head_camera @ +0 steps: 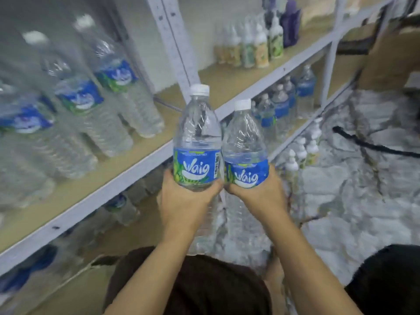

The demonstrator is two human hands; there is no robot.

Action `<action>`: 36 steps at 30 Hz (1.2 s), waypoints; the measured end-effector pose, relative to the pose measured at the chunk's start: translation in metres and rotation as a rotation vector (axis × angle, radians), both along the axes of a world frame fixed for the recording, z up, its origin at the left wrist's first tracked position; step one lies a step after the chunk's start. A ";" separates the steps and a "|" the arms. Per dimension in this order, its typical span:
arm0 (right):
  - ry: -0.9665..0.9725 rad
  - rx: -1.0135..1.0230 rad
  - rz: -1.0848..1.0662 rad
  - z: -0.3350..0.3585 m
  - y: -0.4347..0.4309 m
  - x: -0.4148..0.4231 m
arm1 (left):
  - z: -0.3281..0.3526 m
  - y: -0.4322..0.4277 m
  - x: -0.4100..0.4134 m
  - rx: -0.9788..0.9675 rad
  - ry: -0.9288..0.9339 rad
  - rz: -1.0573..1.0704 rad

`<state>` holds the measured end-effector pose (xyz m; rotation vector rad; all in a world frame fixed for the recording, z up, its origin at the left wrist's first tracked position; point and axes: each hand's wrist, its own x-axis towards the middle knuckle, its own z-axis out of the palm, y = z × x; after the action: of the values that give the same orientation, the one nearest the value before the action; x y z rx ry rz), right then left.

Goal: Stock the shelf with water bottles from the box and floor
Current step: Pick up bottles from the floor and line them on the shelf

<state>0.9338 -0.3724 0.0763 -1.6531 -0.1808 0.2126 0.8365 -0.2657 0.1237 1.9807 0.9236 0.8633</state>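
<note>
My left hand (184, 201) grips a clear water bottle (196, 137) with a blue label and white cap, held upright. My right hand (261, 196) grips a second, matching water bottle (244, 142) right beside it, the two bottles touching. Both are held in front of the white metal shelf (109, 180). Several like bottles (91, 103) stand on the shelf board at the left, blurred. More water bottles (281, 105) fill the lower level at the right.
Small pastel bottles (250, 48) and a purple bottle (291, 23) stand at the shelf's far end. White-capped bottles (300, 153) stand on the marbled floor (363, 178). A black cable (372, 144) crosses the floor. A cardboard box (386, 60) sits far right.
</note>
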 end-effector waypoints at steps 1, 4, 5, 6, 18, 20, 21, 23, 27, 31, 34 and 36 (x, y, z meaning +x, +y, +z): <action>-0.049 0.020 0.047 0.021 0.015 -0.010 | 0.018 0.012 -0.017 0.013 -0.040 0.038; -0.181 0.076 0.195 0.083 0.056 -0.040 | 0.069 0.045 -0.061 0.006 -0.220 0.153; -0.221 0.105 0.246 0.103 0.069 -0.049 | 0.085 0.056 -0.074 0.002 -0.269 0.178; -0.258 0.132 0.293 0.122 0.082 -0.060 | 0.100 0.067 -0.085 0.009 -0.304 0.196; -0.319 0.264 0.743 0.211 0.256 -0.204 | 0.175 0.178 -0.250 0.219 -0.398 0.667; -0.312 0.297 0.800 0.209 0.277 -0.229 | 0.176 0.190 -0.275 0.233 -0.390 0.736; -0.313 0.309 0.819 0.209 0.287 -0.241 | 0.177 0.195 -0.287 0.233 -0.385 0.773; -0.313 0.312 0.880 0.206 0.306 -0.264 | 0.175 0.205 -0.309 0.230 -0.382 0.839; -0.321 0.328 0.936 0.194 0.344 -0.308 | 0.164 0.226 -0.350 0.213 -0.388 0.938; -0.308 0.326 0.988 0.183 0.371 -0.345 | 0.153 0.245 -0.385 0.213 -0.371 0.995; -0.297 0.322 1.010 0.177 0.390 -0.369 | 0.148 0.257 -0.404 0.216 -0.364 1.022; -0.288 0.316 1.008 0.175 0.404 -0.382 | 0.145 0.265 -0.414 0.208 -0.372 1.042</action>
<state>0.5519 0.0321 0.2511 -1.1473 -1.2061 0.6623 0.4229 -0.0002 0.2690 1.3154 1.6973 1.8720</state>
